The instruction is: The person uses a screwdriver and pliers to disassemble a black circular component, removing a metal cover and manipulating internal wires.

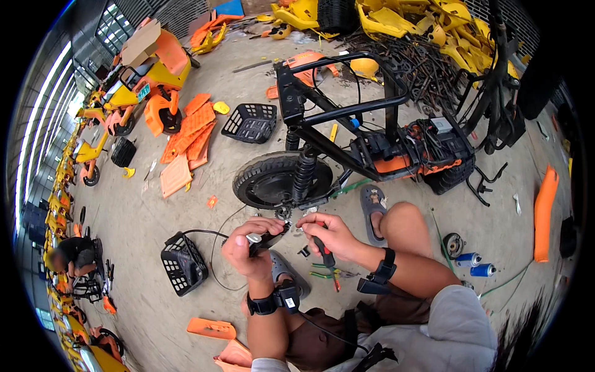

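Note:
My left hand (250,247) is closed round a small black part with a silver end (266,237), just below the rear wheel (254,183) of a bare black scooter frame (341,115). A black cable runs from near that hand toward the left. My right hand (331,234) grips a red-and-black screwdriver (321,237) beside the left hand; its tip is hard to make out. Below my hands, pliers and other tools with green and red handles (331,276) lie on the concrete floor near my shoe (282,270).
Black baskets (248,124), orange panels (187,139), blue spray cans (469,260) and an orange tube (544,214) lie around me. Piles of yellow panels (403,22) and dark metal stand behind the frame. A co-worker (80,254) squats by rows of scooters at left.

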